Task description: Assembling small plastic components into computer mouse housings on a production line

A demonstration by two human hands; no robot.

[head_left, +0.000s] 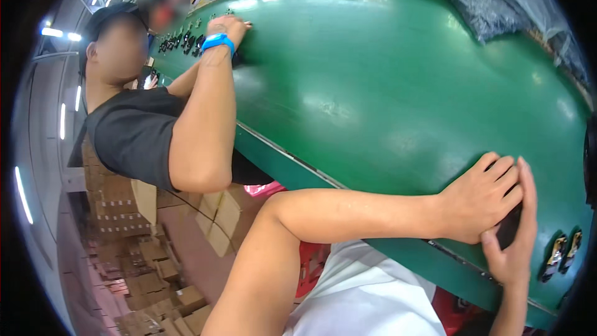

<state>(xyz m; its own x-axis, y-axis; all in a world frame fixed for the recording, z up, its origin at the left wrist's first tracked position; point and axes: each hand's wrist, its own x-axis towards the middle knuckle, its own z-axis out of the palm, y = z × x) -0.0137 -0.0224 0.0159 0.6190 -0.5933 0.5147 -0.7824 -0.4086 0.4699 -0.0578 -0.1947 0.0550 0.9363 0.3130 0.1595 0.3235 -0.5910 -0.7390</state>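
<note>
I watch from far off: a dark thing [509, 227] sits between the left hand [477, 202] and right hand [520, 246], over the green table [373, 112]. I can't tell if either hand grips it. A loose hold might drop it near the small spotted things [553, 259].

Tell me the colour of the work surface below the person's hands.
The work surface is glossy green, seen best in the head view.
</note>
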